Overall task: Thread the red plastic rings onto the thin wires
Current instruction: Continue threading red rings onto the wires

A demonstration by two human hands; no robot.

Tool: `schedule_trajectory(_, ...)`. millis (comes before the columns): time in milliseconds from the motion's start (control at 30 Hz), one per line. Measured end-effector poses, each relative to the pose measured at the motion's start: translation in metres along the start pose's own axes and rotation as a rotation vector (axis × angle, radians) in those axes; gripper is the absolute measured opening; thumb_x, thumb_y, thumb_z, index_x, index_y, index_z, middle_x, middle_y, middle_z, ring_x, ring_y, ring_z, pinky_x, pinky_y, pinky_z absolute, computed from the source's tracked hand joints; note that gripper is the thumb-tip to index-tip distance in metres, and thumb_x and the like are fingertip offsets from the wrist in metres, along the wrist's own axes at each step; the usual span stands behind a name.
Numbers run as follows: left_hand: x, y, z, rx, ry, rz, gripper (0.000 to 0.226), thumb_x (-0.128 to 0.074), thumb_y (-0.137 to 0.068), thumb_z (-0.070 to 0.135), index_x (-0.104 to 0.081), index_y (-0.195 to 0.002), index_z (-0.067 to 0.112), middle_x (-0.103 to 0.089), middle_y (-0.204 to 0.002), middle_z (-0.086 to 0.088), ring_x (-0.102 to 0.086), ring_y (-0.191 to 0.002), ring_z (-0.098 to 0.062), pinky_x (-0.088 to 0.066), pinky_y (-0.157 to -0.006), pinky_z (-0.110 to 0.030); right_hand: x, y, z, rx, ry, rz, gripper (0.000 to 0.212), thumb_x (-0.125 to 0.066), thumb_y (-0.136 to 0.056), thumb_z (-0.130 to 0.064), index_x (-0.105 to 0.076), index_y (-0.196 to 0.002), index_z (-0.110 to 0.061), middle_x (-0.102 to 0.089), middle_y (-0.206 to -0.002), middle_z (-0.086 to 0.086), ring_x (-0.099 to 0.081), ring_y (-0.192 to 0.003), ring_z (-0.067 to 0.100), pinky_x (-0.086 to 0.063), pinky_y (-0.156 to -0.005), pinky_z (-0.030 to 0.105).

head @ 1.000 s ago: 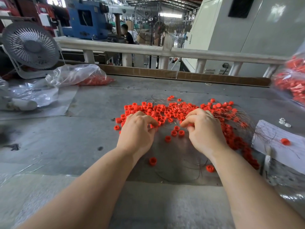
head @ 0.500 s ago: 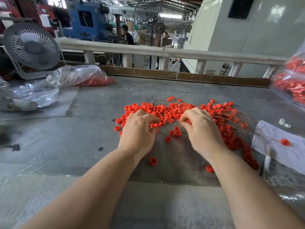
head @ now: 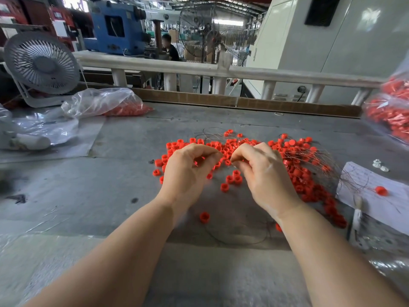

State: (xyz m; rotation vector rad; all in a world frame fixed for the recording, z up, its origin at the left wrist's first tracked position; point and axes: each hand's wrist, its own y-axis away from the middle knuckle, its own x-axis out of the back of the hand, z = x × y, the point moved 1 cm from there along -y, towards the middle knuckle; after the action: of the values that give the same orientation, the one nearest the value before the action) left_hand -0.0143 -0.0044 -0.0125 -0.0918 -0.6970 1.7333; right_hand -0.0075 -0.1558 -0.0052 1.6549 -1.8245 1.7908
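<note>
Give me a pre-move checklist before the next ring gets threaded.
1. Left hand has a ring: cannot tell; fingers curled, red shows under them, grip hidden.
2. Right hand has a wire: cannot tell; fingertips pinched together, wire too thin to see there.
3. Hands close enough to thread: ok; fingertips nearly meet over the ring pile.
4. Ring supply: ok; many loose on the table.
5. Wires at hand: ok; bundle fans out right of the pile.
6. Stray ring near the wrists: ok; lies apart.
</note>
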Motion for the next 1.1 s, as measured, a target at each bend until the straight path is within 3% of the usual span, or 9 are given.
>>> schedule_trajectory(133,0.001,0.002,0.003,0.106,0.151,-0.023,0.021,-0.067,-0.083,0.009,-0.069,-0.077,0.029,-0.068,-0.075,0.014,-0.059,-0.069,0.005,-0.043,-0.067,-0.007,0.002,0.000,-0.003,0.046,0.016,0.033,0.010,-0.070,-0.078,-0.002,-0.068,-0.082,-0.010,-0.052,-0.074,-0.011,-0.057,-0.078,0.026,-0.042,-0.078,0.041)
schedule_trajectory(233,0.000,0.004,0.007,0.097,0.178,-0.080,0.015,-0.068,-0.083,0.008,-0.072,-0.082,0.022,-0.068,-0.075,0.012,-0.058,-0.067,0.003,-0.044,-0.065,-0.008,0.004,0.000,-0.007,0.118,0.001,0.073,0.010,-0.070,-0.074,0.000,-0.067,-0.079,-0.008,-0.056,-0.071,-0.006,-0.058,-0.071,0.029,-0.049,-0.070,0.045)
schedule_trajectory(333,0.000,0.004,0.009,0.083,0.191,-0.085,0.014,-0.066,-0.082,0.003,-0.073,-0.083,0.014,-0.069,-0.076,0.008,-0.059,-0.067,0.005,-0.044,-0.066,-0.007,0.003,0.000,-0.007,0.138,-0.023,0.081,0.009,-0.067,-0.075,0.000,-0.067,-0.080,-0.007,-0.049,-0.074,-0.013,-0.057,-0.072,0.030,-0.049,-0.069,0.047)
schedule_trajectory(533,0.001,0.005,0.012,-0.039,0.014,-0.134,0.038,-0.066,-0.078,-0.005,-0.068,-0.086,0.032,-0.070,-0.087,-0.002,-0.062,-0.078,-0.013,-0.049,-0.073,-0.020,0.003,0.000,-0.004,0.070,-0.069,0.094,0.009,-0.068,-0.079,0.001,-0.068,-0.084,-0.006,-0.047,-0.075,-0.013,-0.054,-0.075,0.028,-0.048,-0.068,0.043)
schedule_trajectory(600,0.000,0.005,0.012,-0.049,0.012,-0.106,0.028,-0.069,-0.080,0.003,-0.069,-0.085,0.030,-0.069,-0.084,-0.002,-0.061,-0.074,-0.007,-0.047,-0.070,-0.017,0.002,0.000,-0.005,0.074,-0.070,0.089,0.010,-0.067,-0.079,0.002,-0.068,-0.084,-0.006,-0.049,-0.076,-0.013,-0.055,-0.076,0.028,-0.048,-0.069,0.042)
schedule_trajectory(733,0.002,0.003,0.009,0.087,0.154,0.008,0.018,-0.066,-0.082,0.004,-0.070,-0.077,0.020,-0.066,-0.072,0.016,-0.058,-0.066,0.011,-0.041,-0.066,-0.003,-0.001,0.000,-0.001,0.014,-0.065,0.058,0.009,-0.068,-0.080,-0.001,-0.070,-0.084,-0.009,-0.065,-0.080,-0.004,-0.055,-0.081,0.025,-0.046,-0.075,0.042)
schedule_trajectory(833,0.006,0.000,0.004,0.173,0.256,0.116,0.017,-0.066,-0.084,0.007,-0.070,-0.074,0.021,-0.063,-0.058,0.017,-0.054,-0.056,0.009,-0.041,-0.060,-0.005,0.000,0.000,0.007,-0.080,-0.020,0.072,0.006,-0.066,-0.082,-0.006,-0.070,-0.082,-0.011,-0.067,-0.078,-0.003,-0.050,-0.079,0.021,-0.041,-0.075,0.037)
schedule_trajectory(1000,0.011,-0.002,-0.001,0.267,0.338,0.210,0.017,-0.067,-0.084,0.013,-0.069,-0.071,0.022,-0.061,-0.056,0.013,-0.050,-0.054,0.001,-0.043,-0.056,-0.011,0.002,0.002,0.014,-0.202,0.043,0.137,0.008,-0.064,-0.083,-0.004,-0.069,-0.080,-0.009,-0.062,-0.070,-0.003,-0.048,-0.077,0.022,-0.039,-0.074,0.034)
schedule_trajectory(1100,0.011,-0.002,-0.002,0.272,0.317,0.223,0.019,-0.067,-0.084,0.013,-0.069,-0.068,0.023,-0.059,-0.055,0.010,-0.047,-0.051,0.000,-0.041,-0.052,-0.011,0.002,0.003,0.018,-0.286,0.079,0.124,0.009,-0.062,-0.086,-0.006,-0.069,-0.082,-0.010,-0.065,-0.078,0.000,-0.048,-0.081,0.019,-0.036,-0.073,0.029)
